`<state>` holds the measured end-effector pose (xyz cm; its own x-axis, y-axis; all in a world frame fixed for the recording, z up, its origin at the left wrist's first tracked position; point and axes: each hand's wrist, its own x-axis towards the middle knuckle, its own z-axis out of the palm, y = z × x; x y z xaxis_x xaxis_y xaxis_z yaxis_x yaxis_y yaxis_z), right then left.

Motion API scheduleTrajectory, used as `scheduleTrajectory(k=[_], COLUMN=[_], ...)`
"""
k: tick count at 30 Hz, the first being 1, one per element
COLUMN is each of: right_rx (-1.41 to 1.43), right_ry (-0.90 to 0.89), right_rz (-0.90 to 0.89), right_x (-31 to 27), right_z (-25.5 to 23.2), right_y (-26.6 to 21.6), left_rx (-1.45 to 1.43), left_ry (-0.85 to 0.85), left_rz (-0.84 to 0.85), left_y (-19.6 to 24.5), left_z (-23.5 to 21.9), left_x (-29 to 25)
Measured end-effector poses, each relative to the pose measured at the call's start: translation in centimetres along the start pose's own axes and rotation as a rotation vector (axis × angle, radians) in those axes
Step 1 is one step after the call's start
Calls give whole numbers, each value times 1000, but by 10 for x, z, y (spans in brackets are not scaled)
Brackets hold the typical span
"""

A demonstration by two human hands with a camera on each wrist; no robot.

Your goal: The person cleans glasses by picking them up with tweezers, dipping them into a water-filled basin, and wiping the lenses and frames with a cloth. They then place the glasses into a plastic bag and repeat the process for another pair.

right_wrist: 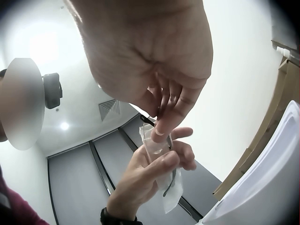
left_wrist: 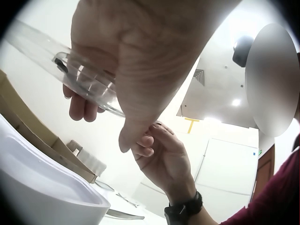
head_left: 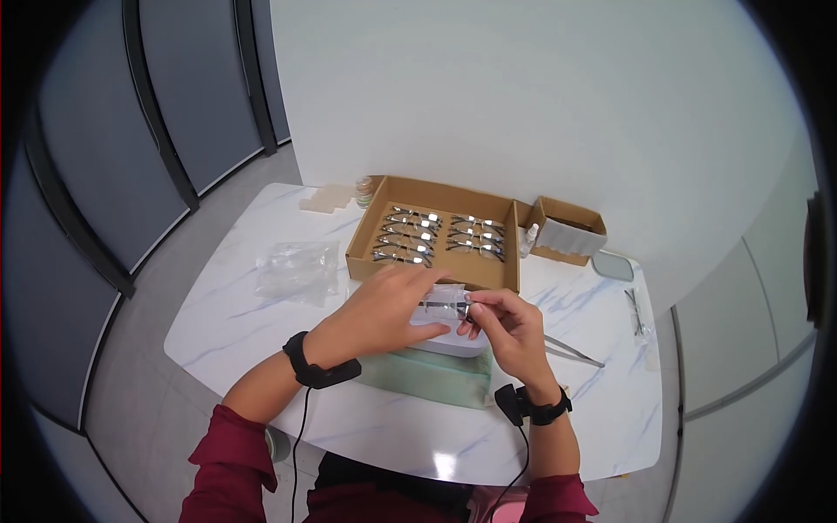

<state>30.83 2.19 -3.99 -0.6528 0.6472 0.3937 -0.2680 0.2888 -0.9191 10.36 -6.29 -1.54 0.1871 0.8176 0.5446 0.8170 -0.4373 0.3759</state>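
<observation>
In front of the body, a small clear plastic bag is held between the two hands, over a white tray. My left hand grips the bag, with the thumb on one side and the fingers on the other. Inside the clear film lies a pair of eyeglasses, its dark tip showing through. My right hand pinches the eyeglasses at the bag's mouth, where a dark temple tip sticks out beside the fingertips. The film and the fingers hide part of the frame.
Behind the hands stands an open cardboard box with several eyeglasses in rows. Loose clear bags lie at left. A smaller carton, a white bottle, metal tweezers and more eyeglasses are at right. A greenish block sits in front.
</observation>
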Motion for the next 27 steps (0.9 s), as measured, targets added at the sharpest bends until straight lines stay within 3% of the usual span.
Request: scheduleTrajectory(k=[5,7,10,13,15,19,25,27], right_rx=[-174,-257,-350,-287,-238,-195,-189,-76], right_ry=[60,68,87,87,74,69,98,207], right_rz=[-39,-81,-238,-214,-95,-38,-99,29], right_x=[0,2,4,5,4,4,5,4], right_z=[5,7,7,6,3,-1,-4,-6], right_y=[4,6,9,15,16,18,14,14], left_rx=[65,55,148,285,330,477,493,430], left_ry=[-88,14,31,93,112,169,229,250], left_rz=[-57,-12,11,106,124,144,133,107], left_y=[-3,-3,1,4,8,12,14,17], left_z=[6,15,23,34,40,49,49,39], left_x=[3,6,11,14,15,18,19,17])
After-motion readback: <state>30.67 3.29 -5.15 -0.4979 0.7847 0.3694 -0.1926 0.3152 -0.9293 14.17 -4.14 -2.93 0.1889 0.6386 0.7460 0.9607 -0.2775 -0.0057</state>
